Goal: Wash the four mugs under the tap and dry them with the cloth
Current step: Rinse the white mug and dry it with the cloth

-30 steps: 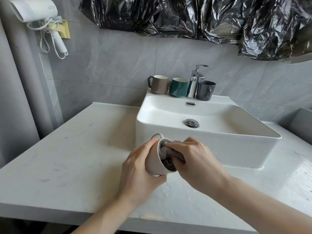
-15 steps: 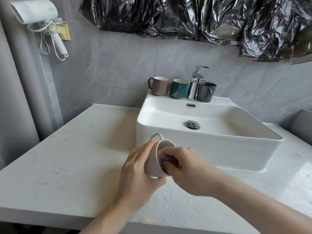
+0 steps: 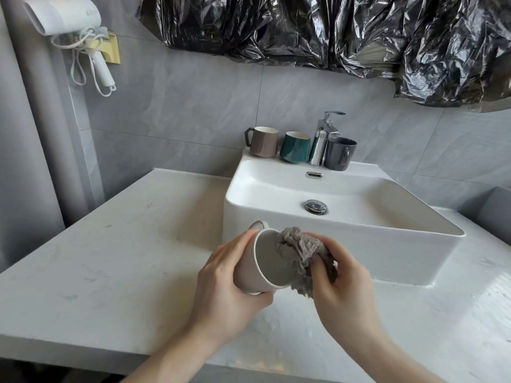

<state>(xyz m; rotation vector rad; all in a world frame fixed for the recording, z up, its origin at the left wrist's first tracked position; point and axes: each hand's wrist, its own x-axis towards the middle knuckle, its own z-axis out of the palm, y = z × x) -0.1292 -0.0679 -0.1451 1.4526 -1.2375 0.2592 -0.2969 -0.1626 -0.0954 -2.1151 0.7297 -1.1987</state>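
Ceramic, glazed, likely wet: beige mug (image 3: 253,268) tipped on its side above the tabletop (image 3: 116,261), just in front of the sink (image 3: 345,236). Left hand (image 3: 229,288) wrapped round the body, mouth facing right. Right hand (image 3: 343,280) pinching the crumpled grey cloth (image 3: 300,248) at the rim. Probably light but slippery and chippable; best gripped round the wall, not the thin handle. Soft cloth, easily bunched. On the sink's back ledge: taupe mug (image 3: 264,141), teal mug (image 3: 294,147), dark grey mug (image 3: 340,153), flanking the tap (image 3: 322,139).
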